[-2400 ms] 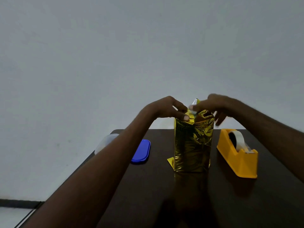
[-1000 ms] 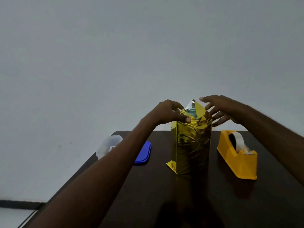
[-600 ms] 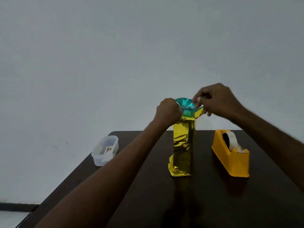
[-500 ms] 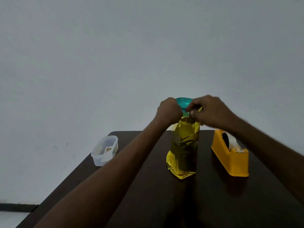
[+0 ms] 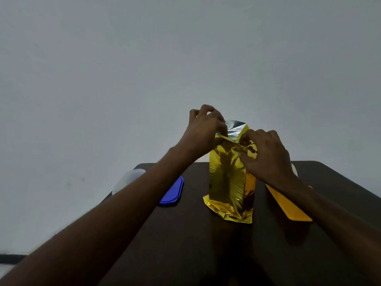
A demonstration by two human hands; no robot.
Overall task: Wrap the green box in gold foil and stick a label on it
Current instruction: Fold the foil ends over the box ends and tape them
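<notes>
Two bare forearms enter from the 6 o'clock edge and converge over one dark table (image 5: 185, 244). One green box, wrapped in gold foil (image 5: 228, 182), stands upright near table centre; only a small green sliver shows at its top left. Loose foil flares out at its base.

One right hand (image 5: 266, 157) sits at the box's 3 o'clock upper corner, fingers curled, pinching the foil's top fold. One left hand (image 5: 206, 129) sits at the 10 o'clock upper corner, fingers curled over the foil's silver-sided top flap.

One orange tape dispenser (image 5: 288, 205) lies at 3 o'clock, partly hidden by the right wrist. One blue lid (image 5: 172, 193) lies at 9 o'clock; one clear container (image 5: 127, 179) lies beyond it.
</notes>
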